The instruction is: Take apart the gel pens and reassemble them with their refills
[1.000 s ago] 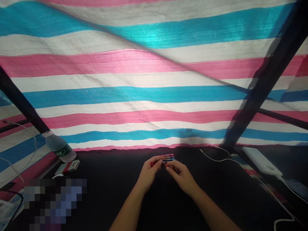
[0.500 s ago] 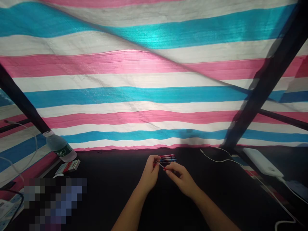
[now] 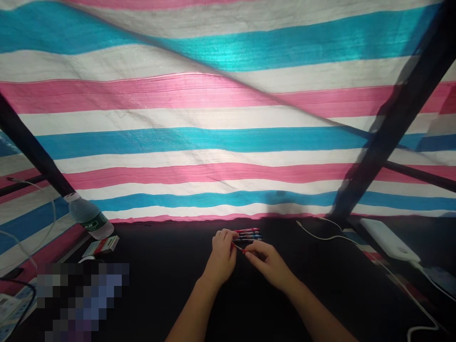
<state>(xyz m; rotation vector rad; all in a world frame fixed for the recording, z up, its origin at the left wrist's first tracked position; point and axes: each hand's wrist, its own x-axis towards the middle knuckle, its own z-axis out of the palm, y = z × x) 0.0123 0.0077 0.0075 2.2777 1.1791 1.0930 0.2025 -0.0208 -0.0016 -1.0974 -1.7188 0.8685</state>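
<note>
My left hand point(image 3: 221, 254) and my right hand point(image 3: 268, 262) meet over a black surface point(image 3: 167, 285), both pinched on one thin red pen point(image 3: 238, 247) held between them. The left fingers curl round its left end, and the right fingertips grip its right end. Just beyond the hands, a few more pens point(image 3: 248, 233) with red and blue barrels lie side by side on the dark surface. Part of the held pen is hidden by my fingers.
A striped pink, blue and white tarp point(image 3: 213, 118) hangs behind. At the left lie a plastic water bottle point(image 3: 89, 219) and a small red-and-white box point(image 3: 103, 245). A white power bank point(image 3: 387, 238) with white cables point(image 3: 320, 233) sits at the right. Dark poles point(image 3: 392, 123) cross the tarp.
Both hands have shifted slightly away from me toward the row of pens, and the left hand has curled tighter on the red pen.
</note>
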